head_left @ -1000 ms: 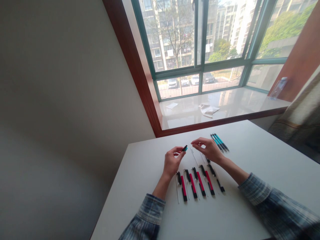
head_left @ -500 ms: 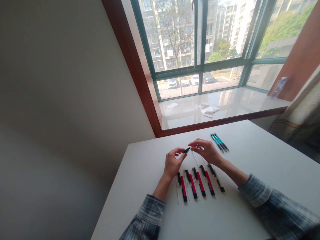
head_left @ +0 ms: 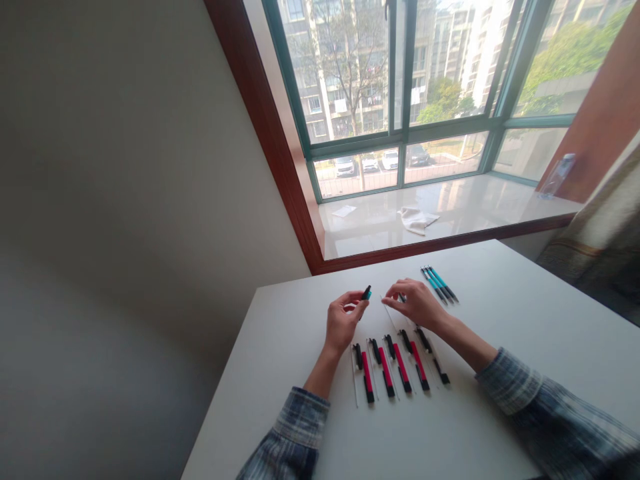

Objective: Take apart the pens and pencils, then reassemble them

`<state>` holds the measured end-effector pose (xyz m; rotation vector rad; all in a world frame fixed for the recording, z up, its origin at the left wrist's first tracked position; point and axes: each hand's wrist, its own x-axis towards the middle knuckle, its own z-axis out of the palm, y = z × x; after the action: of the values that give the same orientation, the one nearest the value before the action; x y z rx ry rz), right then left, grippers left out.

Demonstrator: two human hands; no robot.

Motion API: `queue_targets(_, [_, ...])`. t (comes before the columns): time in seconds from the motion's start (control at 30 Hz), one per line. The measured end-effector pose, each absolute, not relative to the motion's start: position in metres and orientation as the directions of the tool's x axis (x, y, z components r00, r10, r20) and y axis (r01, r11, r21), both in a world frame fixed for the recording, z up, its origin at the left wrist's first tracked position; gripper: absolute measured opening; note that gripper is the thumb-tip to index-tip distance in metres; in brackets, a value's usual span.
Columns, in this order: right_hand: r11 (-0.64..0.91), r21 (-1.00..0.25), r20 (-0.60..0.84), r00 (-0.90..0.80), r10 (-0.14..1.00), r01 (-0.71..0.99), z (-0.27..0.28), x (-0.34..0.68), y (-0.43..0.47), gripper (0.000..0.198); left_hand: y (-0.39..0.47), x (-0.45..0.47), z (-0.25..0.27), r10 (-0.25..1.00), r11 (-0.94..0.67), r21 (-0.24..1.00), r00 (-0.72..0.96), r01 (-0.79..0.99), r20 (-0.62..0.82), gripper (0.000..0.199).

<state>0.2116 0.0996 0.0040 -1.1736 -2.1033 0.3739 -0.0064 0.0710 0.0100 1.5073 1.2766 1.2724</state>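
My left hand (head_left: 343, 323) is closed around a short black and teal pen piece (head_left: 367, 293), its black end pointing up. To its right, my right hand (head_left: 411, 301) has thumb and forefinger pinched at a thin white pen refill (head_left: 391, 316), which slants down toward the table. Something small and dark shows inside its curled fingers; its kind is unclear. Below both hands lie red pen barrels (head_left: 385, 373) with black ends, several black pen tops with clips (head_left: 376, 351), and thin white refills (head_left: 355, 387), set out in a row.
Several teal pens (head_left: 440, 283) lie side by side beyond my right hand on the white table (head_left: 425, 440). Behind the table, a white cloth (head_left: 417, 220), a paper slip (head_left: 344, 211) and a clear bottle (head_left: 557, 177) rest on the windowsill. A wall borders the left.
My left hand has drawn slightly left, away from the right hand, and tilted the pen piece more upright. The refill's upper end now shows beside my right fingertips.
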Motion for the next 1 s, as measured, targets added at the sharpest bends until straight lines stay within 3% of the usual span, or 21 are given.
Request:
queue_targets(0.13, [0.489, -0.452, 0.309, -0.383, 0.871, 0.746, 0.005, 0.212, 0.097, 0.023, 0.075, -0.010, 0.008, 0.980, -0.176, 0.978, -0.072, 0.116, 0.185, 0.033])
queue_targets(0.27, [0.483, -0.437, 0.248, -0.414, 0.876, 0.759, 0.004, 0.209, 0.094, 0.011, 0.078, -0.013, 0.008, 0.974, -0.178, 0.984, -0.142, 0.017, 0.179, 0.032])
queue_targets(0.33, [0.502, -0.451, 0.239, -0.442, 0.865, 0.738, 0.003, 0.208, 0.094, 0.005, 0.079, -0.014, 0.008, 0.968, -0.183, 0.983, -0.174, -0.005, 0.180, 0.033])
queue_targets(0.73, [0.547, -0.464, 0.273, -0.475, 0.836, 0.697, -0.004, 0.206, 0.093, 0.012, 0.082, -0.014, 0.007, 0.955, -0.200, 0.980, -0.217, 0.017, 0.199, 0.033])
queue_targets(0.83, [0.547, -0.538, 0.341, -0.428, 0.837, 0.641, -0.002, 0.208, 0.095, 0.012, 0.081, -0.016, 0.007, 0.957, -0.201, 0.977, -0.198, 0.074, 0.212, 0.032])
queue_targets(1.0, [0.415, -0.842, 0.366, -0.201, 0.909, 0.345, 0.000, 0.210, 0.104, 0.025, 0.074, -0.013, 0.007, 0.957, -0.238, 0.935, -0.103, 0.264, 0.273, 0.027])
